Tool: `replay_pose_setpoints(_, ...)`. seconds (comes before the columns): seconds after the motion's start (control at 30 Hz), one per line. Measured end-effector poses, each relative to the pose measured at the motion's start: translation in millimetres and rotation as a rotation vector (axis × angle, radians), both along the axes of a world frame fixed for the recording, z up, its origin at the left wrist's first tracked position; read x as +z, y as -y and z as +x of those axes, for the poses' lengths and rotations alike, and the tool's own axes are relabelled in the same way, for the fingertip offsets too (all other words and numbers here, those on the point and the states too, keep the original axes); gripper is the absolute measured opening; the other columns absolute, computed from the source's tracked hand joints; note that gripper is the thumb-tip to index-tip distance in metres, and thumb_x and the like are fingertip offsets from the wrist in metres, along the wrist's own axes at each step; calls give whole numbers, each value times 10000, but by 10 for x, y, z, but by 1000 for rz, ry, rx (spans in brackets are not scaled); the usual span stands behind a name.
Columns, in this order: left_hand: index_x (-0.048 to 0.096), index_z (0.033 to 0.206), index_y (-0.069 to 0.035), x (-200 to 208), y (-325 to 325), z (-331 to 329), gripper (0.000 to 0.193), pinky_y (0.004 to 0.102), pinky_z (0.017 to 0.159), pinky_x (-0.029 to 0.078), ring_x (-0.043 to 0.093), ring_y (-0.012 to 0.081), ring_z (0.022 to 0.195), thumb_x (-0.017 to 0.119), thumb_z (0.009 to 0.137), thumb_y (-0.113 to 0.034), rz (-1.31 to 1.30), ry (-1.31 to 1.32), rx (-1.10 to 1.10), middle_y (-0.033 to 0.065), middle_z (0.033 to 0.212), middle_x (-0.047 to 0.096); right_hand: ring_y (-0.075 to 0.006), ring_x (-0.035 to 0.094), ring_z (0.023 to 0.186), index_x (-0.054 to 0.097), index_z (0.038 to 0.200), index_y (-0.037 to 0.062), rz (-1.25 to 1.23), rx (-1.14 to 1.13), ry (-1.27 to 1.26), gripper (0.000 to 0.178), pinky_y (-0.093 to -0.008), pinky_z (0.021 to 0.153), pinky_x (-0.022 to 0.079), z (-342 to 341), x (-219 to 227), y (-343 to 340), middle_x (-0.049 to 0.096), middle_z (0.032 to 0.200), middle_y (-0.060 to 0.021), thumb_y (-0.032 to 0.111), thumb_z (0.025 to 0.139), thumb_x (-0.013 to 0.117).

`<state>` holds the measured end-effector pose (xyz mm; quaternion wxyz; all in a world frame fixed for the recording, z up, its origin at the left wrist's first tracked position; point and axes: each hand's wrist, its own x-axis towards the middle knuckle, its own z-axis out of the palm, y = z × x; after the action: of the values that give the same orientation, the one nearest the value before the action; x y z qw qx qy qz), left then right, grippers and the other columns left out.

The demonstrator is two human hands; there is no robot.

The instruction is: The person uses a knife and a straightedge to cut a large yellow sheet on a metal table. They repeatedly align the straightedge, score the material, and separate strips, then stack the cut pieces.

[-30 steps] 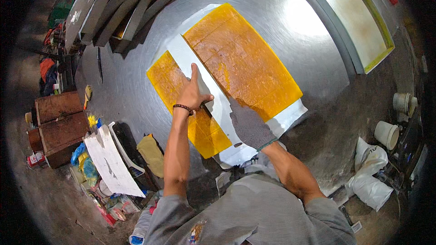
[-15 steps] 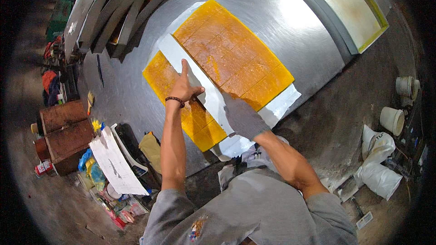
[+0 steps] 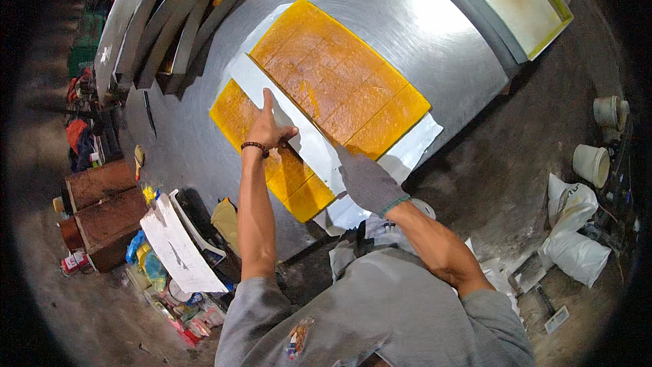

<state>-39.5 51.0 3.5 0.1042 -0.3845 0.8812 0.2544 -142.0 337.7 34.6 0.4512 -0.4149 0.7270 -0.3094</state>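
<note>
A yellow-orange slab (image 3: 339,75), scored by straight lines into blocks, lies on a white sheet (image 3: 421,137) on a metal table. Across it runs a long flat white strip (image 3: 314,146), slanting from far left to near right. My left hand (image 3: 267,128) is bare and presses on the strip, index finger stretched along it and thumb apart. A grey knitted glove covers my right hand (image 3: 371,182), which is closed beside the strip's near right edge. Whatever it grips is hidden by the glove.
Metal trough-like bars (image 3: 183,20) stand at the table's far left. A pale tray with yellow edges (image 3: 506,0) is at the far right. A dark slim tool (image 3: 149,114) and a brush (image 3: 139,158) lie on the left. White buckets (image 3: 591,165) and sacks (image 3: 576,251) stand on the right.
My right hand has slid a little along the strip toward my body. My left hand keeps its place on the strip. The whole view has shifted slightly.
</note>
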Motion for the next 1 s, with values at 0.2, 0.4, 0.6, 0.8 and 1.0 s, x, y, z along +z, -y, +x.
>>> replay_pose_setpoints(0.2, 23, 1651, -78, 70, -6, -99, 1325, 452, 970, 521, 620, 426, 1111, 943, 702, -158, 183, 1, 68, 377, 1295, 513, -467, 664, 874, 403, 1458, -36, 163, 0, -48, 496, -559, 769, 531, 92, 262, -553, 656, 938, -312, 169, 1022, 518)
replay_pose_setpoints(0.4, 44, 1654, -69, -214, 117, 83, 1274, 420, 745, 603, 707, 338, 862, 919, 729, -97, -83, -19, -61, 288, 1117, 661, -479, 662, 870, 392, 1479, -26, 17, -17, -80, 521, -560, 761, 541, 144, -46, -382, 652, 967, -307, 176, 1017, 523)
replay_pose_setpoints(0.6, 31, 1652, -61, -340, 198, 101, 1258, 406, 664, 610, 716, 319, 809, 904, 747, -82, -173, -72, -175, 259, 1121, 659, -470, 660, 854, 384, 1501, -10, 119, -43, -39, 525, -565, 749, 538, 221, 218, -850, 650, 941, -298, 182, 1029, 511)
replay_pose_setpoints(0.8, 15, 1649, -53, -128, 129, 32, 1259, 399, 646, 608, 716, 321, 760, 898, 754, -81, 59, -18, -10, 226, 1024, 691, -455, 663, 844, 379, 1510, -3, 68, -14, -54, 520, -553, 739, 537, 195, 87, -769, 632, 898, -286, 150, 1027, 498)
replay_pose_setpoints(1.0, 30, 1648, -51, 153, -53, -151, 1301, 402, 813, 592, 695, 354, 937, 934, 718, -145, 86, 28, 25, 305, 1171, 649, -413, 674, 846, 381, 1514, 3, 95, 11, -78, 532, -525, 729, 541, 214, 230, -1138, 637, 967, -262, 171, 1027, 512)
